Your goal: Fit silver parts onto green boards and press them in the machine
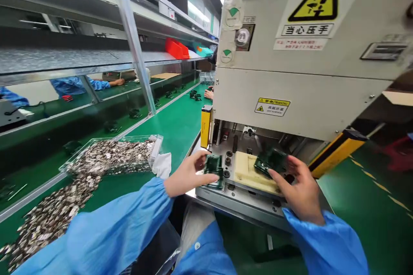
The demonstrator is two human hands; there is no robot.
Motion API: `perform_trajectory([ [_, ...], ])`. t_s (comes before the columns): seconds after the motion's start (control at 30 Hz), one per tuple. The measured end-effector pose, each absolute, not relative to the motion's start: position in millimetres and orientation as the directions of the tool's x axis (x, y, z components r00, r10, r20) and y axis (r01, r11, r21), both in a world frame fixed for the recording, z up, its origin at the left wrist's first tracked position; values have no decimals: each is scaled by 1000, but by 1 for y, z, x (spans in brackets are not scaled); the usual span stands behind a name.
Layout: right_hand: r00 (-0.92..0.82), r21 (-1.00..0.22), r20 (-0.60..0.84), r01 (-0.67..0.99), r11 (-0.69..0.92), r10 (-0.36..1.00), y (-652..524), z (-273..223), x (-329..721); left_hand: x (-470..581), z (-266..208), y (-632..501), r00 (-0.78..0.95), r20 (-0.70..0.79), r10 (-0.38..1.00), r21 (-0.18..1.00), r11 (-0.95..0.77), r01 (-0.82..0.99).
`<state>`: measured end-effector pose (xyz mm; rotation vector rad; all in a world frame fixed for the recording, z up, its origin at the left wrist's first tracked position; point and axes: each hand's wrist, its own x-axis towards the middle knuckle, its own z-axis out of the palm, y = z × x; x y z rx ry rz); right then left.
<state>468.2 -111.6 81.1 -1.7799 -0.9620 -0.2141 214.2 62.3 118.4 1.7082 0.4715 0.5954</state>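
My left hand (193, 172) grips a dark green plastic part (213, 167), thumb on its near side, just left of the cream fixture block. Between the thumb and fingers of my right hand (298, 184) is a second dark green plastic part (271, 161), tilted over the right portion of the block. The cream fixture block (241, 167) lies on the metal bed (238, 197) of a press machine (300, 90). Whether the right-hand part touches the block, I cannot tell.
Yellow sensor bars (206, 126) flank the press opening. On the green bench to the left, a clear tray (156, 150) holds many small metal pieces, with a loose pile (58, 206) spilling beside it. A white cloth (163, 164) lies near the tray. Another person's hand (209, 93) shows farther along.
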Motion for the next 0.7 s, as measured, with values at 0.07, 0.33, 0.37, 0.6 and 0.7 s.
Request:
perform_trajectory([
  [0.07,620,-723,490,682,-112,613,-97,99,469,178,108,65,800,69,596,980,-189,57],
  [0.33,497,-735,331,669,-111,802,-95,117,482,133,67,67,780,-167,603,959,-85,272],
  [0.37,487,-725,323,679,-119,811,-97,117,482,137,65,67,800,-193,568,954,-83,289],
  [0.6,831,-689,429,555,-467,355,-174,78,480,153,59,76,868,-203,453,967,-49,252],
  [0.7,964,-769,160,258,-585,215,-224,32,488,155,55,81,870,-190,455,975,-18,223],
])
